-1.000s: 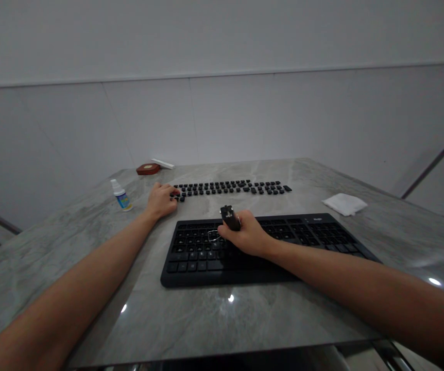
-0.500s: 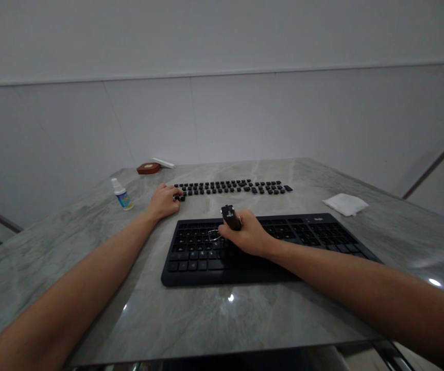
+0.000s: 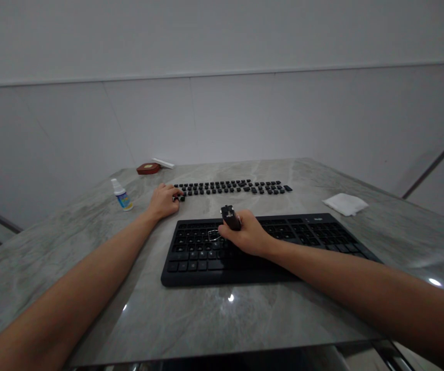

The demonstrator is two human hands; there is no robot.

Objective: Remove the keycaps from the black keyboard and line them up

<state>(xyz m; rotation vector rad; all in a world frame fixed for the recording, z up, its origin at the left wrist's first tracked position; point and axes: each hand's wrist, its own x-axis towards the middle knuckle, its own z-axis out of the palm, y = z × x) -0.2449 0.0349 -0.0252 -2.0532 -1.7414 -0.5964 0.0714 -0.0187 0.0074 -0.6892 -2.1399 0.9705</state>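
Observation:
A black keyboard (image 3: pixel 214 281) lies flat on the marble-patterned table. Caps cover its lowest rows at the left, while bare switch sockets show in the rows above. My right hand (image 3: pixel 251 234) rests over its middle, closed around a dark-handled keycap puller (image 3: pixel 230 217) whose wire loops point left above the keys. Beyond the keyboard, loose black keycaps (image 3: pixel 218 186) lie in rows. At their left end my left hand (image 3: pixel 164 201) rests on the table, fingertips pinched at a keycap (image 3: pixel 176 198) that they partly hide.
A small white spray bottle (image 3: pixel 122 196) with a blue label stands at the left. Farther back are a reddish-brown case (image 3: pixel 148 168) and a white flat object (image 3: pixel 163 163). A folded white cloth or tissue (image 3: pixel 345 204) lies at the right. The table (image 3: pixel 191 330) ends just in front of me.

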